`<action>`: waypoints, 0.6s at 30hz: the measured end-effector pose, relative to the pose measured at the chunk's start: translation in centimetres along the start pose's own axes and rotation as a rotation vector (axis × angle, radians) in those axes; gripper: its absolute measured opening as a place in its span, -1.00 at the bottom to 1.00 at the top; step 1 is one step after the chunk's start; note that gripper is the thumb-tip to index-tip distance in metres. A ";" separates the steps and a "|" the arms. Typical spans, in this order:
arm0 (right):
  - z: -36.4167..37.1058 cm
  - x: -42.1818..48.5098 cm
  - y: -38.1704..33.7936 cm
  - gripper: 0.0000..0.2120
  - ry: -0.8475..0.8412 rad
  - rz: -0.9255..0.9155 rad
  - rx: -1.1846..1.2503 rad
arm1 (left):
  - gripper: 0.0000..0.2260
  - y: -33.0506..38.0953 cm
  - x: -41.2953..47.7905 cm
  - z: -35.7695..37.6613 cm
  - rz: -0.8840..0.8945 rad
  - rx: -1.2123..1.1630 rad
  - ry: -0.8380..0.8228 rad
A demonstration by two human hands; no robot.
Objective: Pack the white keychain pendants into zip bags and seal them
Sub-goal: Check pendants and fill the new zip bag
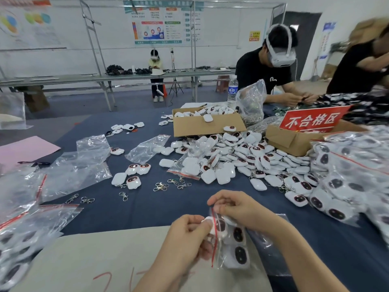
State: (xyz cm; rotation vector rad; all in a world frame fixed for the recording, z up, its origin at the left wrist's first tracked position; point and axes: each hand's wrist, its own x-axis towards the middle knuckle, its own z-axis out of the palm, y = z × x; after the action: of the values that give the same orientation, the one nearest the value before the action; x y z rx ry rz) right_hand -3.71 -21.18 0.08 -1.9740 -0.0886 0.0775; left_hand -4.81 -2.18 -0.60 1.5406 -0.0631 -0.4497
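Both hands hold one zip bag (229, 260) over the near edge of the blue table (134, 216), just beside a beige sheet (94, 260). The left hand (187, 237) curls its fingers round the bag's red-striped mouth, and the right hand (235, 209) pinches the top of that same edge. Several white pendants (239, 236) with dark faces lie inside. Farther back, a pile of loose pendants (242, 157) spreads in front of a cardboard box (202, 127), with empty bags (80, 171) to the left.

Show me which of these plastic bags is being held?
The zip bag nearest the camera, holding pendants: left hand and right hand pinch its red-striped top. The others lie on the table.
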 end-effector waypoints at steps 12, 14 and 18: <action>-0.7 -0.2 -0.5 -0.66 0.065 0.040 -0.105 | -0.84 0.0 -0.5 2.3 0.082 0.289 -0.214; -0.6 -0.2 -0.7 -0.65 0.076 0.035 -0.092 | -0.92 -0.2 -0.5 2.5 0.111 0.286 -0.160; -0.6 -0.6 -1.1 -0.68 0.078 0.019 -0.062 | -0.86 0.4 -1.0 2.5 0.034 0.195 -0.232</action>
State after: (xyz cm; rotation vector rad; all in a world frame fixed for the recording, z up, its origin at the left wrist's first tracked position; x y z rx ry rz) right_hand -4.30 -21.33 1.34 -2.0377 -0.0222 0.0103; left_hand -6.47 -4.26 0.10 1.6692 -0.3203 -0.6075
